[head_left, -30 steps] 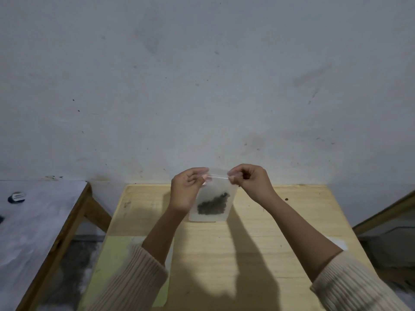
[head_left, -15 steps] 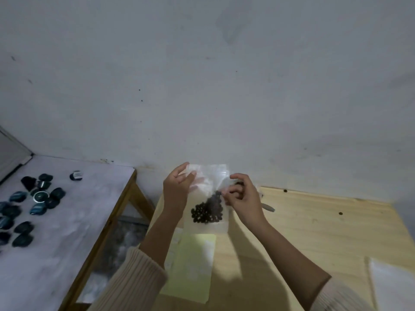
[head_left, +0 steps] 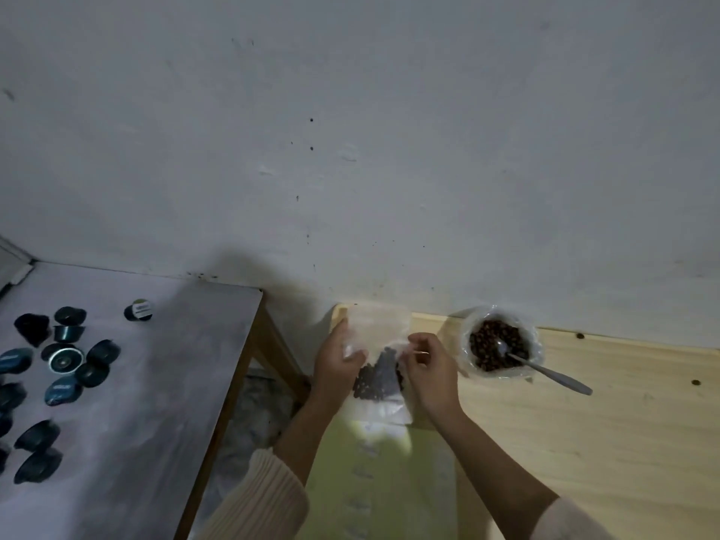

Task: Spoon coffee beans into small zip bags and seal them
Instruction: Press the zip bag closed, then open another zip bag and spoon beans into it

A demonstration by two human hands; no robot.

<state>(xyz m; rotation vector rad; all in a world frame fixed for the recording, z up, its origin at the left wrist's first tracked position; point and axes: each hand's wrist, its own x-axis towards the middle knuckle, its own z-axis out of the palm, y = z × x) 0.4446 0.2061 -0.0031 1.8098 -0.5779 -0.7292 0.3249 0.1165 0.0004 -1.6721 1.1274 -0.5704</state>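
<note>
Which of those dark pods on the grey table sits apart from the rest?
The rightmost pod, showing a pale label; the other pods cluster farther left on the table.

spoon (head_left: 545, 369) in bowl (head_left: 500, 344) | bowl right of zip bag (head_left: 380, 368)

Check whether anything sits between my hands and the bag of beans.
Nothing visible does. The left hand and the right hand both grip the zip bag directly, one at each side edge.
</note>
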